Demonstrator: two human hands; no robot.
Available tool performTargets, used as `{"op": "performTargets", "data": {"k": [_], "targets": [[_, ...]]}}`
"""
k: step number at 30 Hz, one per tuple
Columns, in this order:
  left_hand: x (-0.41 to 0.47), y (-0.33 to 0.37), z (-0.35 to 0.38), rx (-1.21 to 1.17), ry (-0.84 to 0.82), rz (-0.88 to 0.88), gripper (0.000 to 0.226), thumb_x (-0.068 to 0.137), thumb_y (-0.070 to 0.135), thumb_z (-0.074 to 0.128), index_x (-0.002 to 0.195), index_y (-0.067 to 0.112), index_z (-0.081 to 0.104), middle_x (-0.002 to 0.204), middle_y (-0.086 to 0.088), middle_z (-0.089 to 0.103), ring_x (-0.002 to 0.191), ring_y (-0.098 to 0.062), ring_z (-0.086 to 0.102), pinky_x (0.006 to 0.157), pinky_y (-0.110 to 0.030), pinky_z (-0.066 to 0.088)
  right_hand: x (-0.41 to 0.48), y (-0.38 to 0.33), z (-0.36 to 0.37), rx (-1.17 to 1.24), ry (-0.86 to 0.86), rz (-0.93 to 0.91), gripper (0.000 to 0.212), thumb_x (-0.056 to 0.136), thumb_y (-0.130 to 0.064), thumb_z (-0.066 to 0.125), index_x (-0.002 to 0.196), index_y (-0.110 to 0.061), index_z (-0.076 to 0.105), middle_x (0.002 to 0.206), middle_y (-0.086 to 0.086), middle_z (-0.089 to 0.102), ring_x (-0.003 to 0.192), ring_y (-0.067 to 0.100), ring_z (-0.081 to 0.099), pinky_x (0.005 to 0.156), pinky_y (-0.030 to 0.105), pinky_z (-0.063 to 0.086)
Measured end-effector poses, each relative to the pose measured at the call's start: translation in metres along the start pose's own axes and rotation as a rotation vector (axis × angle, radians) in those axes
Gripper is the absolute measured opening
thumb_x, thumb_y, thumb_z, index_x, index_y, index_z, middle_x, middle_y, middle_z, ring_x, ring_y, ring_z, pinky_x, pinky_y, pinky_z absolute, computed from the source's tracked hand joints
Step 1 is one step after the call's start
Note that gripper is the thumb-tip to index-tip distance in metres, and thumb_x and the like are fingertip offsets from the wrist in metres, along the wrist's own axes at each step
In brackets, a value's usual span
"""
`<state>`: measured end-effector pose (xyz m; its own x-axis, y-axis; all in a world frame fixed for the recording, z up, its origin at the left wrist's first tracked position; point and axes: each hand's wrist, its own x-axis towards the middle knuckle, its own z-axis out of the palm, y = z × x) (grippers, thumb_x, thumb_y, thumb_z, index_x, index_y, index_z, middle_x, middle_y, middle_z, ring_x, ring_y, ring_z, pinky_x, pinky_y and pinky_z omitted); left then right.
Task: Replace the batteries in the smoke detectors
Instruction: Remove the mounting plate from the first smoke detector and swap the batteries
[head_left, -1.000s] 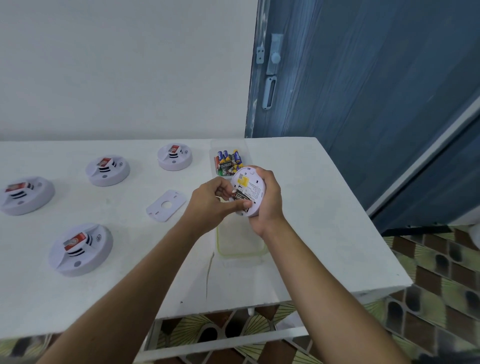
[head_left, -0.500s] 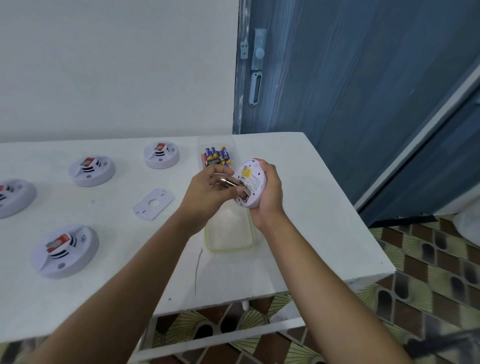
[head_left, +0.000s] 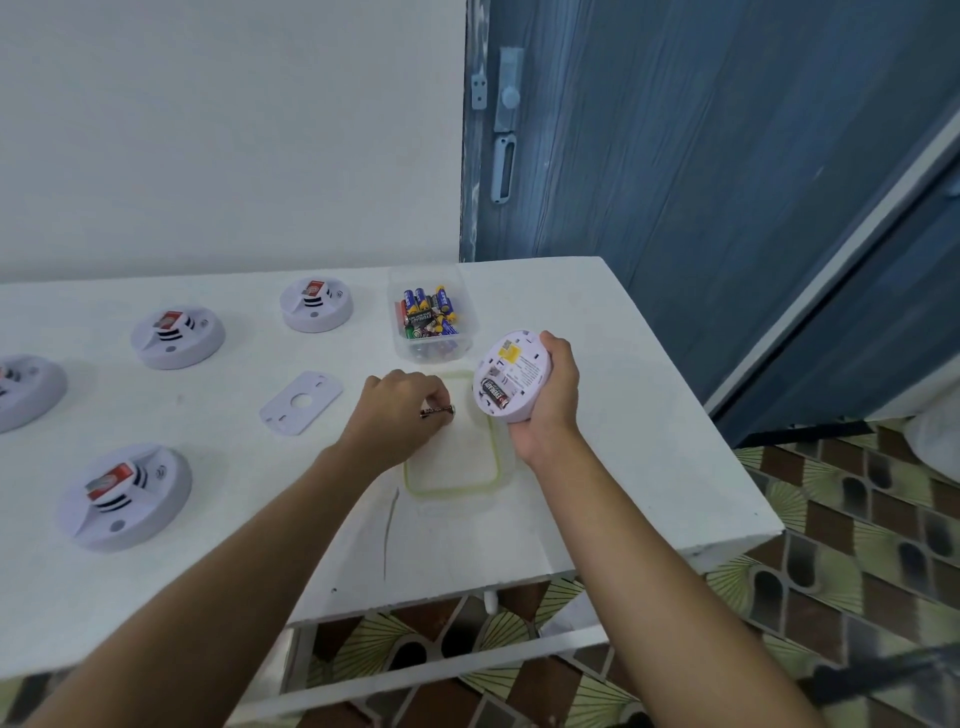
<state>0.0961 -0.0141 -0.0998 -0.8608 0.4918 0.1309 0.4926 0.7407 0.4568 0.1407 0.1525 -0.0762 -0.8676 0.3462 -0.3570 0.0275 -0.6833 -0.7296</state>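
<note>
The left hand (head_left: 400, 410) is pinching a small dark battery (head_left: 438, 411) between thumb and fingertips, fingers curled tight on it, just above an empty clear container (head_left: 451, 488) with a yellow-green rim. To its right, the right hand (head_left: 553, 400) is wrapping its fingers round the edge of a white smoke detector (head_left: 519, 364), tilting its back toward the camera. One black battery (head_left: 493, 392) is still sitting in the open compartment, and the slot beside it is showing empty.

Just beyond the hands, a clear tub (head_left: 431, 351) is holding a jumble of loose batteries (blue, black, green and red among them). A flat white mounting plate (head_left: 301, 401) is lying to the left of the left hand. Four more detectors are resting on the white table (head_left: 623, 415): one far (head_left: 316, 304), one left of it (head_left: 176, 336), one at the left edge (head_left: 28, 389) and one near (head_left: 124, 496).

The job is looking early: this unit is only half emptied, no fresh cells are going in yet, and whether the other four are done cannot be told.
</note>
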Motion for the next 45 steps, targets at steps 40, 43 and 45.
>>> {"op": "performTargets", "data": {"k": [40, 43, 45], "targets": [[0.007, 0.050, -0.031, -0.210, 0.053, -0.023, 0.056, 0.058, 0.056, 0.051, 0.082, 0.013, 0.075, 0.066, -0.008, 0.065, 0.065, -0.022, 0.060, 0.077, -0.044, 0.054, 0.019, 0.010, 0.019, -0.074, -0.037, -0.096, 0.048, 0.052, -0.042, 0.073, 0.094, -0.018, 0.073, 0.101, 0.008, 0.065, 0.092, 0.026, 0.062, 0.076, 0.038, 0.050], [0.004, 0.048, -0.032, -0.259, 0.071, -0.025, 0.052, 0.060, 0.054, 0.048, 0.086, 0.020, 0.078, 0.073, -0.002, 0.072, 0.069, -0.015, 0.065, 0.078, -0.036, 0.055, 0.018, 0.008, 0.019, -0.080, -0.040, -0.090, 0.049, 0.052, -0.042, 0.073, 0.094, -0.018, 0.071, 0.098, 0.008, 0.063, 0.091, 0.026, 0.061, 0.074, 0.037, 0.049], [0.002, 0.047, -0.032, -0.314, 0.059, -0.032, 0.055, 0.061, 0.054, 0.047, 0.095, 0.024, 0.078, 0.083, 0.006, 0.075, 0.076, -0.003, 0.068, 0.081, -0.027, 0.054, 0.019, 0.008, 0.019, -0.085, -0.021, -0.111, 0.046, 0.053, -0.043, 0.073, 0.093, -0.020, 0.072, 0.100, 0.006, 0.064, 0.094, 0.026, 0.061, 0.077, 0.039, 0.048]]}}
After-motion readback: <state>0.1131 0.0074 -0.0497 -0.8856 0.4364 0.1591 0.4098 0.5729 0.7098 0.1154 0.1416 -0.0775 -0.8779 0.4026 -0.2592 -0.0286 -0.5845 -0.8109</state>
